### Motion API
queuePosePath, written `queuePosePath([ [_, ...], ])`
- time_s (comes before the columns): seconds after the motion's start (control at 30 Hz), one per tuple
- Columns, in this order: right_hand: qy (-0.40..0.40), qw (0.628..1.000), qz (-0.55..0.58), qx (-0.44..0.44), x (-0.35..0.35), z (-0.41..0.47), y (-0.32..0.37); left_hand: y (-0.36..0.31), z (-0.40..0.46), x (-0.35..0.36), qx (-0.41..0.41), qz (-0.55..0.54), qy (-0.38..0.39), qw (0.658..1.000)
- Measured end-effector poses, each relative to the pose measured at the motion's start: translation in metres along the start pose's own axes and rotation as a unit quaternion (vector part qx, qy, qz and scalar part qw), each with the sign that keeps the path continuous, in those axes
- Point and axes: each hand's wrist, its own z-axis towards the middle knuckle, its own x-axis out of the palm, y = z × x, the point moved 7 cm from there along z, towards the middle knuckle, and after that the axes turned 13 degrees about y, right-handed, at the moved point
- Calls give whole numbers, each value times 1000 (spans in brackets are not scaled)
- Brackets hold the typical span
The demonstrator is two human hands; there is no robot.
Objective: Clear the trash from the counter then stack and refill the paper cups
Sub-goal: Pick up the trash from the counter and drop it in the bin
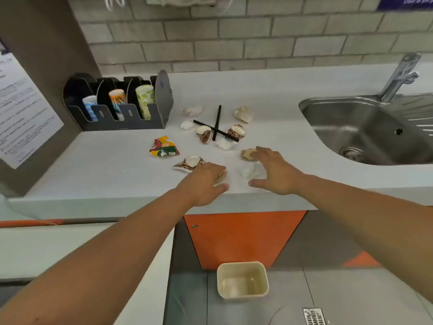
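Crushed paper cups and wads of tissue lie scattered on the white counter [112, 165]. Two black straws [216, 127] cross among them. My left hand [206, 184] rests palm down at the front edge, its fingers over a crushed cup [222, 175], beside a patterned crushed cup [188, 163]. My right hand [274, 170] is spread flat, fingers apart, over a white tissue wad [248, 171], with its fingertips touching a tan crushed cup [247, 154]. A flattened orange and yellow cup [164, 150] lies to the left. I cannot tell whether the left hand grips its cup.
A black cup holder [121, 113] at the back left holds blue, orange and green cup stacks. A steel sink [370, 130] with a tap [398, 76] is at the right. On the floor below the counter stands a beige bin [242, 280].
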Motion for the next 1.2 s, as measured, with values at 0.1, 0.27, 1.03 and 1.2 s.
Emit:
queuePosePath([
  [0.1,-7,1000,-10,-1,-1,25,-8,8,23,13,-14,29,3,999],
  [0.27,8,998,-59,-16,2,63,-23,7,48,9,-36,66,-76,994],
  [1.03,-71,978,63,-185,115,-53,-38,-55,-53,86,-76,-146,-383,909],
  [1.2,22,992,87,-84,223,-33,-106,-32,-35,203,-89,-200,-258,941],
])
